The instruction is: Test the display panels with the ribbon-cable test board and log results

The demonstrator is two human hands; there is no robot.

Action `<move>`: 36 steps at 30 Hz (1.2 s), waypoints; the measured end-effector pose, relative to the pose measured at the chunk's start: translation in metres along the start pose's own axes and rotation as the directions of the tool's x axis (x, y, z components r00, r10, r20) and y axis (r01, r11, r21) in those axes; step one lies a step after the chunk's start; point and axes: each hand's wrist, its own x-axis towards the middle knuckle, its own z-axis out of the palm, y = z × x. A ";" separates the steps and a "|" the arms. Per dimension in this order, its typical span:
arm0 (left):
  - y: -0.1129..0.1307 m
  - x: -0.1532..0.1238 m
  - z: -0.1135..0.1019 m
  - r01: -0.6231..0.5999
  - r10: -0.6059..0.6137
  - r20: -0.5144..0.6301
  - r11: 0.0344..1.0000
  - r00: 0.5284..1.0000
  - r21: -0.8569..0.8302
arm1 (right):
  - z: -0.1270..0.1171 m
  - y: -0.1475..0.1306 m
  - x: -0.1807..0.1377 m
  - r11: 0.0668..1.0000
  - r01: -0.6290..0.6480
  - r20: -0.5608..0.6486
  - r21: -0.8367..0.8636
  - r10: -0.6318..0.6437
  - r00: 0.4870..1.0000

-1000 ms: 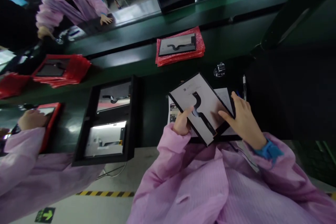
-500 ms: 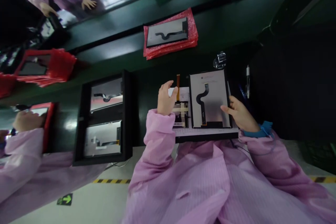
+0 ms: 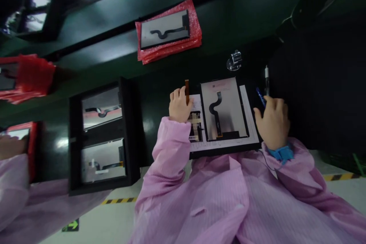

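A display panel (image 3: 228,118) with a grey back and a curved black ribbon cable lies on a printed sheet (image 3: 251,122) over a dark board. My left hand (image 3: 179,106) rests at the left edge of this sheet, thumb apart from the fingers, beside an orange flex strip (image 3: 187,91). Just below it shows a small circuit assembly (image 3: 195,126) with a barcode label, partly covered by the hand. Right of the panel, my right hand (image 3: 273,124) is palm down with its thumb spread. Its fingertips are at the lower ends of a blue pen (image 3: 260,95) and a white-tipped pen (image 3: 267,78).
A clear round-based object (image 3: 235,61) stands behind the panel. Farther back, another panel (image 3: 166,30) lies on stacked red bubble bags (image 3: 196,26). To the left is a black tray (image 3: 133,133) holding two panels. A co-worker's sleeve (image 3: 13,171) is at far left.
My right hand has let go of the panel's right edge and moved right to the pens. The panel now lies flat on the sheet. My left hand has moved slightly.
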 end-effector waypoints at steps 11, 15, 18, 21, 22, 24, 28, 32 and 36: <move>0.060 -0.096 -0.036 -0.313 0.313 -0.065 0.871 0.948 -0.378 | -0.029 0.000 -0.019 0.500 -0.080 0.146 0.863 -0.094 0.985; 0.095 -0.139 -0.006 -0.223 0.404 0.218 0.795 0.888 -0.564 | -0.023 -0.023 -0.047 0.276 -0.057 0.130 0.960 -0.254 0.958; 0.095 -0.152 0.006 -0.148 0.426 0.324 0.768 0.845 -0.622 | -0.012 -0.027 -0.060 0.267 -0.078 0.178 0.961 -0.373 0.910; 0.077 -0.160 -0.004 -0.093 0.518 0.397 0.688 0.757 -0.720 | -0.018 -0.019 -0.058 0.292 -0.124 0.231 0.948 -0.366 0.902; 0.068 -0.162 -0.009 -0.046 0.512 0.421 0.674 0.748 -0.737 | -0.024 -0.016 -0.054 0.292 -0.099 0.192 0.951 -0.310 0.931; 0.051 -0.165 -0.015 0.048 0.414 0.431 0.674 0.801 -0.737 | -0.035 -0.009 -0.044 0.280 -0.002 0.044 0.960 -0.141 0.989; 0.035 -0.164 0.008 -0.163 0.309 0.139 0.771 0.941 -0.616 | -0.026 -0.015 -0.037 0.266 0.025 -0.012 0.964 -0.049 0.999; 0.041 -0.160 0.047 -0.577 0.548 -0.180 0.764 0.817 -0.288 | 0.019 -0.034 -0.050 0.490 0.078 0.034 0.868 -0.214 0.976; 0.043 -0.163 0.059 -0.606 0.575 -0.202 0.781 0.793 -0.152 | 0.042 -0.036 -0.057 0.616 0.132 -0.026 0.776 -0.177 0.984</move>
